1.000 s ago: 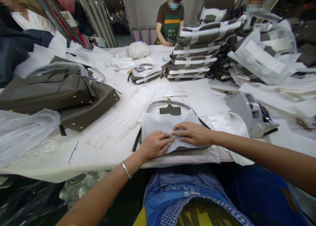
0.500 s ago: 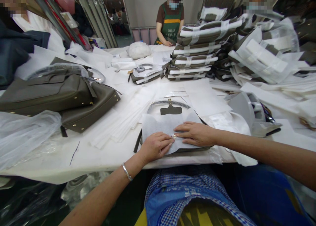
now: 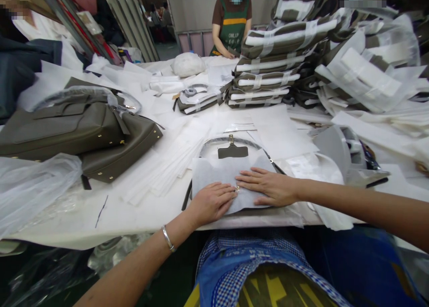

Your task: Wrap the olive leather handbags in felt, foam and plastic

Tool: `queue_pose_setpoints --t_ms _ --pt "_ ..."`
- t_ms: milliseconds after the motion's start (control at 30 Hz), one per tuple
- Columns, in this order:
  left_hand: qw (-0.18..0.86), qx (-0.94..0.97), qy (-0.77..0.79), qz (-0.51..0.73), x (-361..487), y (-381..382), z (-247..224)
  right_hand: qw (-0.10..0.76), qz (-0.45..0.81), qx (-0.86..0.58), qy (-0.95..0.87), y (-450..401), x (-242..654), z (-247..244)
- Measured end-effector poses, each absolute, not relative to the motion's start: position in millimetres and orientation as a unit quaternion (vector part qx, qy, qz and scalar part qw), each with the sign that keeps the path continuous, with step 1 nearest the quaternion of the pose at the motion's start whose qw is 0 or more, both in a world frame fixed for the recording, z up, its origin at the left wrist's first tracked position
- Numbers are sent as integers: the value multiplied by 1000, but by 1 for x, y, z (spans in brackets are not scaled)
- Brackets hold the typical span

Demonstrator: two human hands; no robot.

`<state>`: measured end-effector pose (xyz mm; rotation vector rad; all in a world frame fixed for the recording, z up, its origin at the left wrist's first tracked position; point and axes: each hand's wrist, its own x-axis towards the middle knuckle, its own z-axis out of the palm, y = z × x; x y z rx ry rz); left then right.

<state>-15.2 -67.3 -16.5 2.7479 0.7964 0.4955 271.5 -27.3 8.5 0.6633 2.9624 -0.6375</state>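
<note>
At the near edge of the bench (image 3: 140, 208), the left hand (image 3: 211, 203) and right hand (image 3: 268, 187) lay flat, fingers spread, pressing a white sheet (image 3: 217, 173) over a grey bag (image 3: 232, 151). Behind stood stacked wrapped bags (image 3: 268, 74) and an apron-clad co-worker (image 3: 232, 25).

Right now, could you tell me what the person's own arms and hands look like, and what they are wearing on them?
Both forearms are bare, with no sleeves or gloves in view. The left hand has a thin silver bangle at its wrist. The right hand shows no bracelet or watch.
</note>
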Motion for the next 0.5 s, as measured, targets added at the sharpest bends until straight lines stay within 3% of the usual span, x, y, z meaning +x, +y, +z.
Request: queue_pose_setpoints --t_ms 500 --pt "100 949 293 63 -22 -67 -7 -32 -189 238 952 -37 284 3"
